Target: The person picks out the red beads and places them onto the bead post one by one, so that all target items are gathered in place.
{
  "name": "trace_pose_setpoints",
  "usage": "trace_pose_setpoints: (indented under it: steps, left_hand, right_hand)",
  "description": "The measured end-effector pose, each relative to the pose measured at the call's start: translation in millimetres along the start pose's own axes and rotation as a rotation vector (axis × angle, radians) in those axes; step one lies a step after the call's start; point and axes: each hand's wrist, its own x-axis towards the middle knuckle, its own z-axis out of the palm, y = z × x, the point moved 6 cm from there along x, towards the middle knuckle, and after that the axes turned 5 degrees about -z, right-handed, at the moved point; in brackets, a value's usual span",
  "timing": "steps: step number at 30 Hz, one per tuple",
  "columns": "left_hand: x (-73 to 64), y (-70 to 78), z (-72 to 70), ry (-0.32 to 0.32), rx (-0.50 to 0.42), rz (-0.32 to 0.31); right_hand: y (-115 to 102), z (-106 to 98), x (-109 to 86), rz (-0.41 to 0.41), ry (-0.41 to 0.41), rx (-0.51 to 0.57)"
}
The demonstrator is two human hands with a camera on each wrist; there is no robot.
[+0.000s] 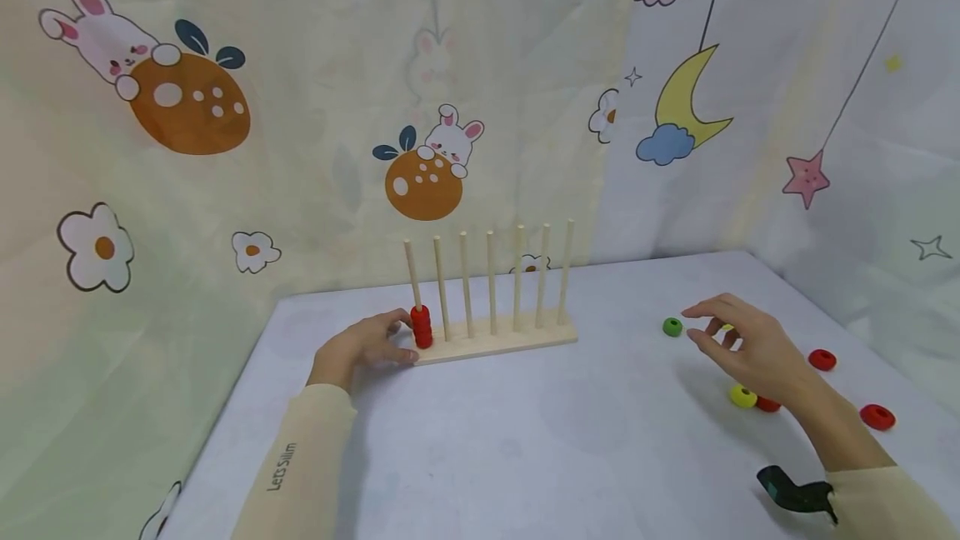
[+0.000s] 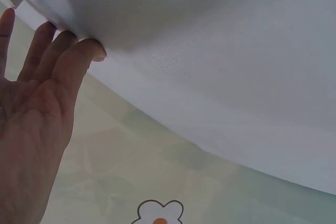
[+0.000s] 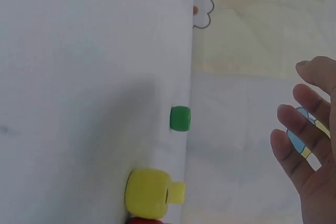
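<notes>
A wooden peg stand (image 1: 495,343) stands toward the back of the table with a row of upright pegs. Several red beads (image 1: 422,327) are stacked on its leftmost peg; the other pegs are bare. My left hand (image 1: 358,348) holds the stand's left end, thumb at the front edge and fingers behind, partly hidden by the beads. Over the right side of the table hovers my right hand (image 1: 750,348), thumb and fingers apart with nothing between them. Just left of its fingertips lies a green bead (image 1: 672,327). Below the hand sits a yellow bead (image 1: 742,395) beside a red bead (image 1: 768,404).
Two more red beads lie at the right, one farther back (image 1: 822,359) and one nearer (image 1: 877,417). Another yellow bead (image 3: 177,192) shows behind the first in the right wrist view. A black device (image 1: 795,492) juts from the right cuff. Printed cloth (image 1: 315,107) hangs behind the table.
</notes>
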Motion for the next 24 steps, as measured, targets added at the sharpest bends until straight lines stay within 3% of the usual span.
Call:
trace_pose_setpoints:
  steps: [9,24]
  left_hand:
    - [1.1,0.8,1.2,0.0,-0.01,-0.021]
    - [-0.6,1.5,2.1,-0.001,0.006,0.008]
  right_hand:
    - [14,-9,-28.1,0.053,-0.052,-0.026]
    - [35,-17,-65.2,0.202,-0.152,-0.049]
